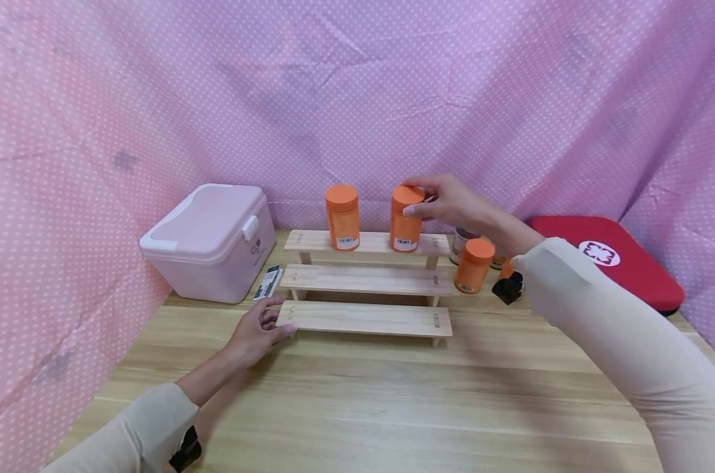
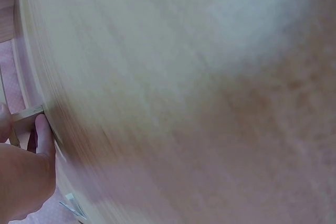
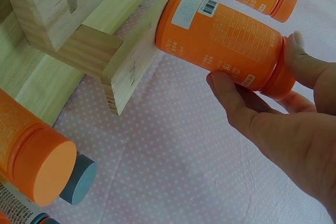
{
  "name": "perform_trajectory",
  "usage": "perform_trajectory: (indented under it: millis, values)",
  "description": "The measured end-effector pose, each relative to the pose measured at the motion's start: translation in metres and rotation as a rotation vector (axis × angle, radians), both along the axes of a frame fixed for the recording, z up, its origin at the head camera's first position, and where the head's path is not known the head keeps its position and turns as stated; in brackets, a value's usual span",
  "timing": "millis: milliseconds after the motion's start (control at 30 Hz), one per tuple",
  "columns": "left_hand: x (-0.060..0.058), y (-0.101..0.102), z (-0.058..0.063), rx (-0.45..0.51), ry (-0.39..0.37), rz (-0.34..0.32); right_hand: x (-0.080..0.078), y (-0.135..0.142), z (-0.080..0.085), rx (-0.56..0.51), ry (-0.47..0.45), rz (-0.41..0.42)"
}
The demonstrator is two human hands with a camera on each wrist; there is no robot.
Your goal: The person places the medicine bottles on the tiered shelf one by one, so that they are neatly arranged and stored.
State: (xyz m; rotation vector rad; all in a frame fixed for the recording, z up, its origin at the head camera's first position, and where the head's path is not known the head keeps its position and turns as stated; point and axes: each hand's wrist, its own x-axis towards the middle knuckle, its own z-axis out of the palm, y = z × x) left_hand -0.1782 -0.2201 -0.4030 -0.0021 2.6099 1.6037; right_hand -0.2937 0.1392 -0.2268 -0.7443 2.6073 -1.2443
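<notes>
A three-step wooden display rack (image 1: 366, 279) stands on the table. My right hand (image 1: 452, 200) grips an orange bottle (image 1: 405, 226) around its cap, thumb at the front; the bottle's base is at the right part of the top step. In the right wrist view, fingers curl about the cap of that bottle (image 3: 223, 40). A second orange bottle (image 1: 342, 220) stands upright to its left on the same step. My left hand (image 1: 257, 334) holds the left end of the lowest step, thumb at the front edge and fingers behind.
Right of the rack stand another orange bottle (image 1: 474, 266) and a brown-and-white jar (image 1: 464, 243), partly hidden by the right arm. Further right lies a red case (image 1: 612, 259) with a white emblem. A pink lidded box (image 1: 215, 243) and a small flat packet (image 1: 269, 282) are at left.
</notes>
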Motion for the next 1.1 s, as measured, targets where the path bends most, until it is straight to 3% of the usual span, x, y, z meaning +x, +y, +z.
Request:
perform_trajectory:
  millis: [633,900,1100]
  values:
    - [-0.001,0.000,-0.001,0.032,-0.008,0.002,0.005,0.006,0.006,0.057,-0.023,-0.025]
    - [-0.002,0.002,0.000,0.057,-0.024,-0.002,0.035,0.045,0.015,0.074,0.015,-0.088]
    - [-0.002,0.002,0.001,0.017,-0.020,0.002,0.061,0.085,0.003,0.087,0.055,-0.159]
